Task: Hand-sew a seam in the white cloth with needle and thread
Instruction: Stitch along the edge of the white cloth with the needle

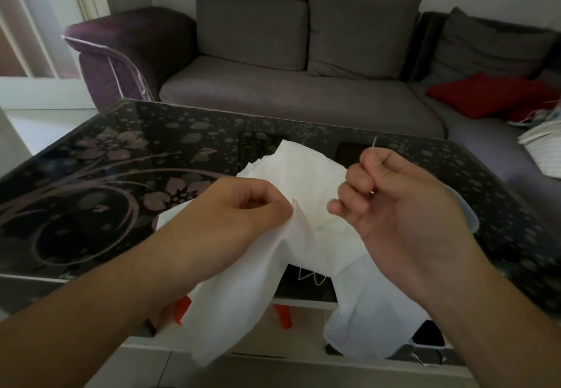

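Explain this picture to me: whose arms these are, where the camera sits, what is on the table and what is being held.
There is no machine: a person wears a camera on the head, looking down at their own bare arms. The left hand pinches a fold of the thin white cloth, which lies on the dark flower-patterned glass table and hangs over its near edge. The right hand holds a fine metal needle, tip upward. Loose white thread shows under the cloth. Behind is a grey sofa.
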Demonstrator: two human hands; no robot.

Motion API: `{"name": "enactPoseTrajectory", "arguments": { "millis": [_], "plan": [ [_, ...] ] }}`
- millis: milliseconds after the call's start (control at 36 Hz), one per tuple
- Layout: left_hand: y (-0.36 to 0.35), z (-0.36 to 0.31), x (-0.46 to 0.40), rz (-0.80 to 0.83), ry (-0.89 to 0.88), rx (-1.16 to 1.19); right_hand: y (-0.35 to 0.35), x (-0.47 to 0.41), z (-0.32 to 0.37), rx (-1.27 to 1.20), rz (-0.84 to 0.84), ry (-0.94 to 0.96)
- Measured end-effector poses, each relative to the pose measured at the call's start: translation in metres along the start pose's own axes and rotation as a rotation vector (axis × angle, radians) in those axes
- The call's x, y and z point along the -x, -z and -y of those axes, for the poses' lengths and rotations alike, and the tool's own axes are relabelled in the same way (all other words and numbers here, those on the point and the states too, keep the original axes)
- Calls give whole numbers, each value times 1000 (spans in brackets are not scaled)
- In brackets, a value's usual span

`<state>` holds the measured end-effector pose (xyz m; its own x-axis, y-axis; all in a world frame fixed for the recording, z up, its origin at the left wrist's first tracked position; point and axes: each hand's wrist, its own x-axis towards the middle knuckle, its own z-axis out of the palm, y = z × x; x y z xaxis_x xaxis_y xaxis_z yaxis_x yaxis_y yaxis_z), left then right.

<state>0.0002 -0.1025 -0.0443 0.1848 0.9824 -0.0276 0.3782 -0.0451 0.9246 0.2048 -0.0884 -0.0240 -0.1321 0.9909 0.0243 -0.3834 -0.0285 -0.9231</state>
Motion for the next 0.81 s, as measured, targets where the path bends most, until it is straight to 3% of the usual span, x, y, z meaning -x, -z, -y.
{"name": "enactPoseTrajectory", "arguments": {
  "millis": [139, 250, 389, 500, 806],
  "plan": [
    [-1, 3, 1, -2, -24, -49, -6, -1, 0, 453, -25, -2],
    [-3, 4, 0, -4, -45, -75, -6, 4, -2, 1007, 90, 190],
    [-3, 4, 0, -28, -65, -99, -5, 5, -6, 1323, 112, 232],
    [-4, 6, 0, -56, -83, -122, -2, 3, -6, 1379, 93, 235],
    [-6, 4, 0, -62, -129, -142, 1, 0, -3, 1065, -31, 254]
  ]
}}
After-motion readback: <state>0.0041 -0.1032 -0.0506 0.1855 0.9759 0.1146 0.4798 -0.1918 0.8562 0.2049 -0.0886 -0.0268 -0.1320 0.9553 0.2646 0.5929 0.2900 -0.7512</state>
